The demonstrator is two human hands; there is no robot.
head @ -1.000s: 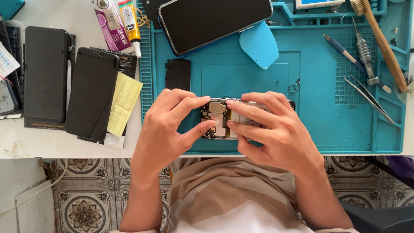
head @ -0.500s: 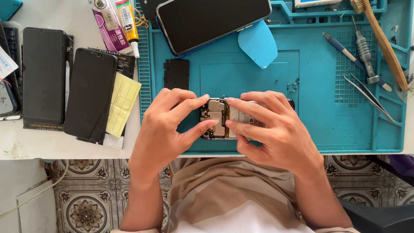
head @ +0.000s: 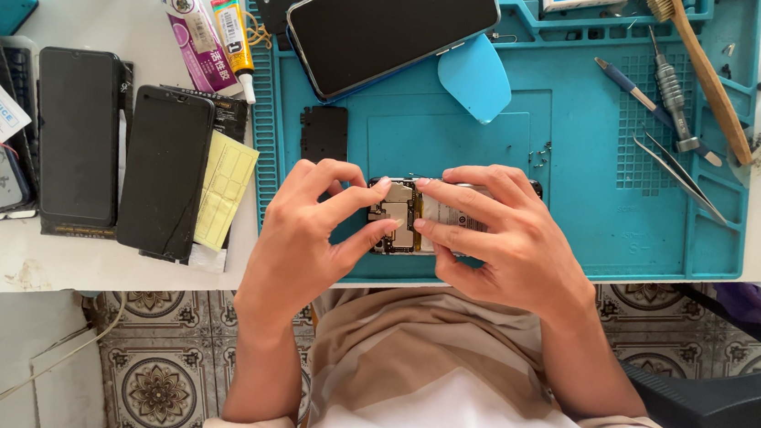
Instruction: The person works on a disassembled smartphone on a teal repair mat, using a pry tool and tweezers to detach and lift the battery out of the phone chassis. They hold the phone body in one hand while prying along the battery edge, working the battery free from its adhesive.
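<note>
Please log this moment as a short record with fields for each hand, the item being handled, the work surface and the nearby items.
left hand: fingertips pinching the left part of the opened phone
right hand: covering and gripping its right part
opened phone: back off, circuit boards showing, held over the mat's near edge
work surface: teal repair mat on a white table
on the mat: dark phone, blue pick, tweezers, brush
left of the mat: two dark phones, glue tubes
</note>
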